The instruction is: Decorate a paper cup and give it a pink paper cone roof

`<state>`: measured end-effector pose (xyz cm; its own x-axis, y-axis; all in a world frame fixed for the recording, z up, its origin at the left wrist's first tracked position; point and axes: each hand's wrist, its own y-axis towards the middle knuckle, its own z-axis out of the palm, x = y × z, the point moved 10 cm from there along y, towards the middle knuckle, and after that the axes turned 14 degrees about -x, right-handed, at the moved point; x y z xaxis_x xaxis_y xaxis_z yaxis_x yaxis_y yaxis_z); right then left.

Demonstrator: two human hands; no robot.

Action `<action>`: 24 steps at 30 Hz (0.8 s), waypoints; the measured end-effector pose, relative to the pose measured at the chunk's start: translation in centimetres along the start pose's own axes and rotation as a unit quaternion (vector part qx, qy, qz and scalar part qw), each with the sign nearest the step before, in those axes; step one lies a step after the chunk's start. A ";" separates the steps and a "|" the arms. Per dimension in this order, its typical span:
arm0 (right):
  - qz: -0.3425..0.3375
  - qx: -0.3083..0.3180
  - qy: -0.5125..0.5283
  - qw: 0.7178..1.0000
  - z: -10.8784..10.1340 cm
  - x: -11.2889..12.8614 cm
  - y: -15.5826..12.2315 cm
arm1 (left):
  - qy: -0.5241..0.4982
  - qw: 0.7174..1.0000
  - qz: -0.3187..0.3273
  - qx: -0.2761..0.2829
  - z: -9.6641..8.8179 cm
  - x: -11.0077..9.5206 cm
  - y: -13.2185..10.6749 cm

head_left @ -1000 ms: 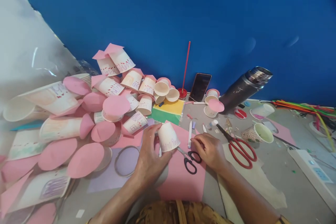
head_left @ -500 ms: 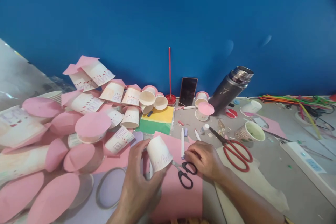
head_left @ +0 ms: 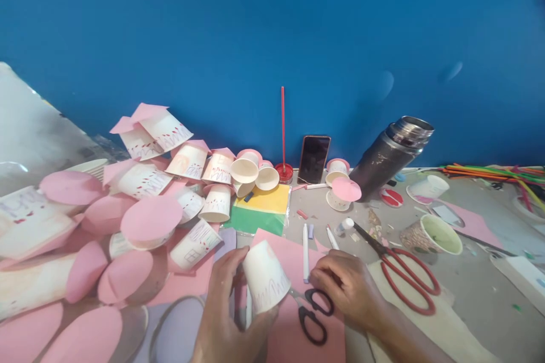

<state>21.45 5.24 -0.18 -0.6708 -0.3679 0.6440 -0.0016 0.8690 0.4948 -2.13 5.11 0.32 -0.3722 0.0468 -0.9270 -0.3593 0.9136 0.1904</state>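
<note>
My left hand pinches a tilted cup, seemingly keeping its scribbles visible. Right hand curled by the marker; can't tell if gripping anything.

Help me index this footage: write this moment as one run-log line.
left hand: holding white paper cup | right hand: curled, near white marker | black-handled scissors: on pink paper

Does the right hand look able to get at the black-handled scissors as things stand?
Probably yes: the right hand lies just beside the black-handled scissors, and nothing covers their handles. The white paper cup in the left hand hides the blade ends, but leaves the handle side free.
</note>
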 end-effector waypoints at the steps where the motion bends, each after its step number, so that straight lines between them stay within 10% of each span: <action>1: 0.004 0.001 0.001 1.000 0.0 -0.1 0.0 | -0.004 1.000 -0.001 0.007 0.1 0.2 0.1; 12: -0.029 -0.029 -0.011 0.999 -2.2 2.3 2.5 | -0.095 0.986 -0.126 0.057 0.3 1.5 0.4; 19: 0.008 -0.069 -0.109 0.992 -5.5 2.9 12.9 | -0.355 0.889 -0.267 0.114 1.0 1.9 0.3; 24: 0.080 -0.089 -0.138 0.983 -4.2 1.1 20.0 | -0.370 0.875 -0.302 0.080 0.3 1.0 0.4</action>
<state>23.79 20.83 12.82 -0.8278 -0.1058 0.5510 0.2340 0.8275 0.5104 -2.37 5.62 -0.62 0.5212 -0.2697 -0.8097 -0.1536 0.9036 -0.3999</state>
